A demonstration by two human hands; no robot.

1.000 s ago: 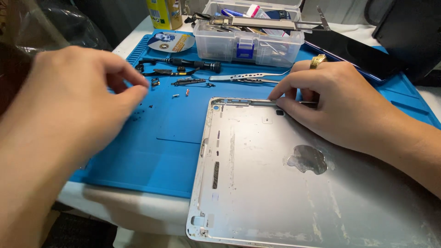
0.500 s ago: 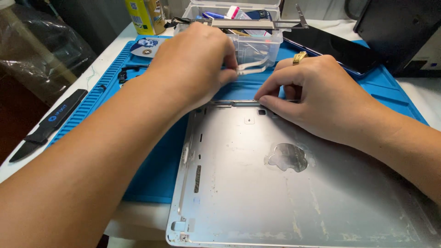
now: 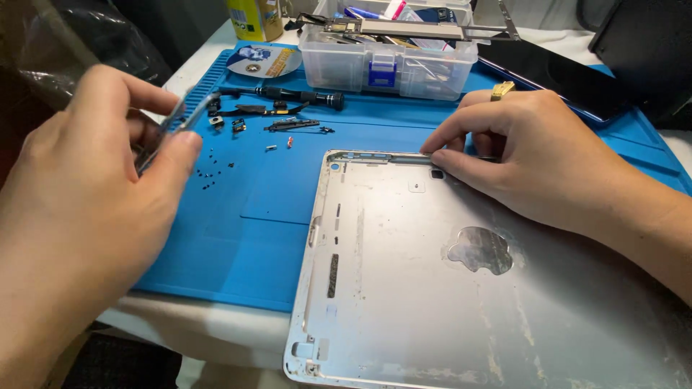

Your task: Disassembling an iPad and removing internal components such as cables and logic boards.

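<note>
The tweezers blur in motion; the tablet shell runs off frame.
</note>
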